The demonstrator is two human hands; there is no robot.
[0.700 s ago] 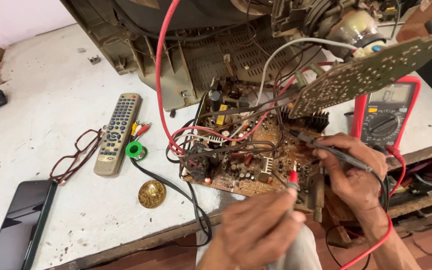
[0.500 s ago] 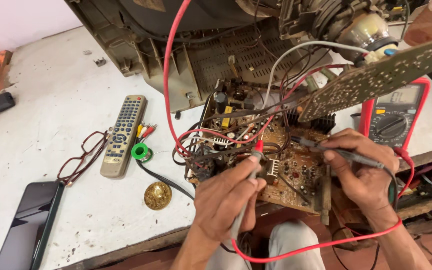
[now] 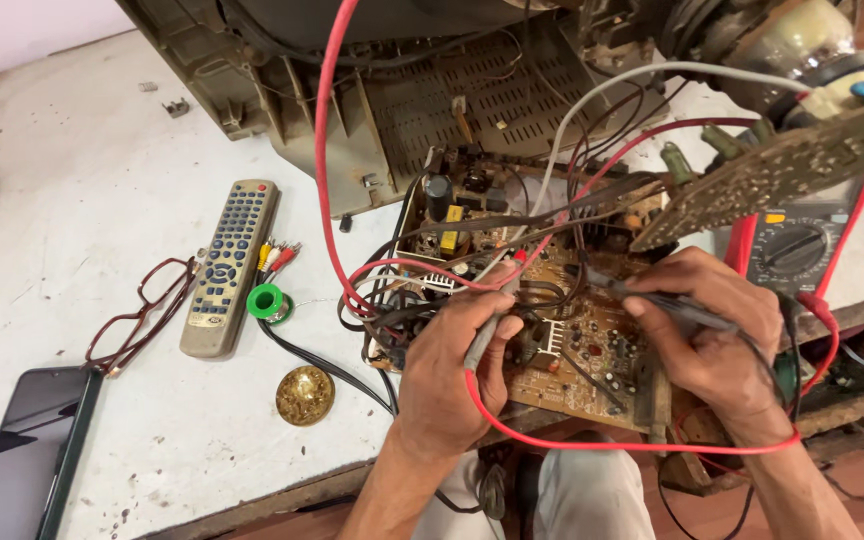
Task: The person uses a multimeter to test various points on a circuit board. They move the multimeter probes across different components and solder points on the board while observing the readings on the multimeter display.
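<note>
A brown circuit board (image 3: 592, 345) full of components and tangled wires lies at the table's front edge, below an opened television casing (image 3: 402, 100). My left hand (image 3: 447, 375) grips the red-tipped test probe (image 3: 492, 315), its tip set on the board's left middle. My right hand (image 3: 717, 335) holds the black test probe (image 3: 652, 298), pointing left onto the board's centre. A red lead (image 3: 612, 443) loops from the left probe under both hands. The red-cased multimeter (image 3: 792, 245) sits behind my right hand, partly hidden by a raised second board (image 3: 802, 165).
On the white table (image 3: 82, 180) lie a grey remote control (image 3: 230, 265), glasses (image 3: 142, 315), a green solder spool (image 3: 267, 301), a round brass tin (image 3: 304, 394) and a dark phone (image 3: 17, 455) at the front left. A thick red cable (image 3: 324, 150) runs up to the casing.
My left hand has come up from the table's front edge onto the board with the red probe. The right hand stays on the board with the black probe.
</note>
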